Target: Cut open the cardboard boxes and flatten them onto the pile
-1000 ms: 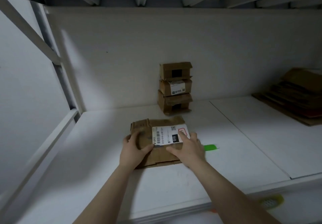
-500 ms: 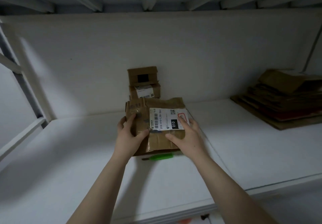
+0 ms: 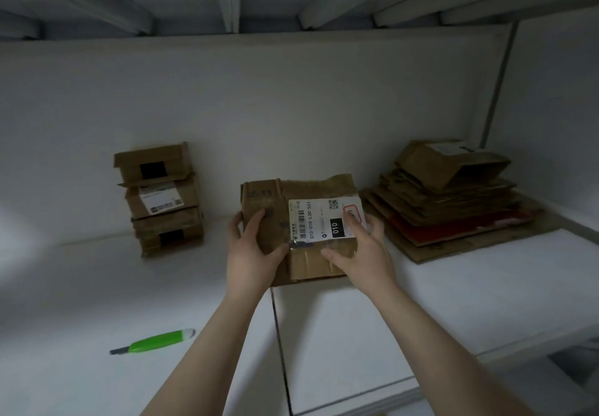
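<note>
Done: one box (image 3: 301, 221) looks cut and flattened; the pile (image 3: 453, 208) at far right already holds many flat sheets
Left: this box is not yet on the pile; a stack (image 3: 162, 198) of three boxes, seemingly uncut, waits at back left; the knife (image 3: 155, 341) lies on the shelf (image 3: 453, 302), near left
Box: between both hands, above the shelf, just left of the pile
Left hand (image 3: 249, 253): grips the box's left edge, thumb on its top face
Right hand (image 3: 363, 253): grips the right edge, thumb and forefinger on top, other fingers round the side
</note>
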